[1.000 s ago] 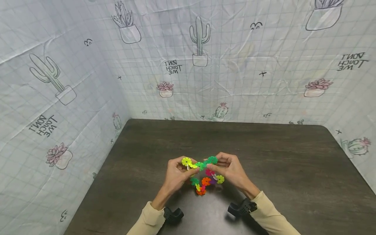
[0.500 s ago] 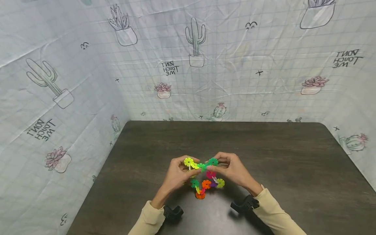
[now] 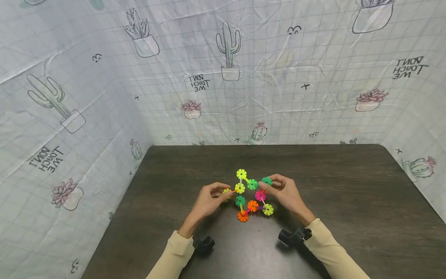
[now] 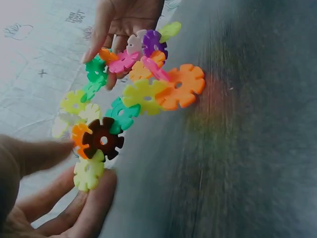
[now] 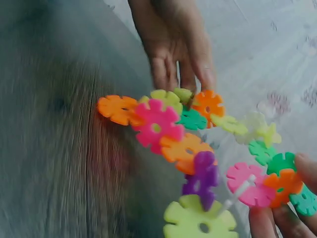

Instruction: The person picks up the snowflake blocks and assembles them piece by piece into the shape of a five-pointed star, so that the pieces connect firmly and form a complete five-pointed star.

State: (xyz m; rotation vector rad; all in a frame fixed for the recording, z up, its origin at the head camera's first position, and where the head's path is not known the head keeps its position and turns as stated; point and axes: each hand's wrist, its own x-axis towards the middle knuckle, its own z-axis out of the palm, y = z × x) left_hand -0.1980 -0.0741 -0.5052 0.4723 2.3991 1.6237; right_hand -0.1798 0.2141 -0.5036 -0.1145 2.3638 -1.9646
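Observation:
Flower-shaped notched plastic discs join into a star-like closed outline in the head view, with an orange disc (image 3: pixel 253 205) at its near side and a yellow disc (image 3: pixel 241 174) at its far tip. My left hand (image 3: pixel 206 202) pinches the outline's left tip, where a yellow disc (image 4: pixel 89 173) sits beside an orange one (image 4: pixel 80 140). At the right tip, my right hand (image 3: pixel 286 193) pinches a green disc (image 3: pixel 266 181). In the right wrist view, an orange disc (image 5: pixel 283 186) and a pink disc (image 5: pixel 250 184) link up near that hand's fingers. The outline appears raised off the table.
The dark wooden table (image 3: pixel 313 166) stretches beneath both hands. White cloth (image 3: pixel 265 89) printed with cacti walls it in at the back and both sides. Black wrist mounts (image 3: pixel 204 245) hang below each wrist.
The disc outline has turned flatter toward the head camera and moved up a little. My hands have spread apart, the left now at the left tip and the right farther right.

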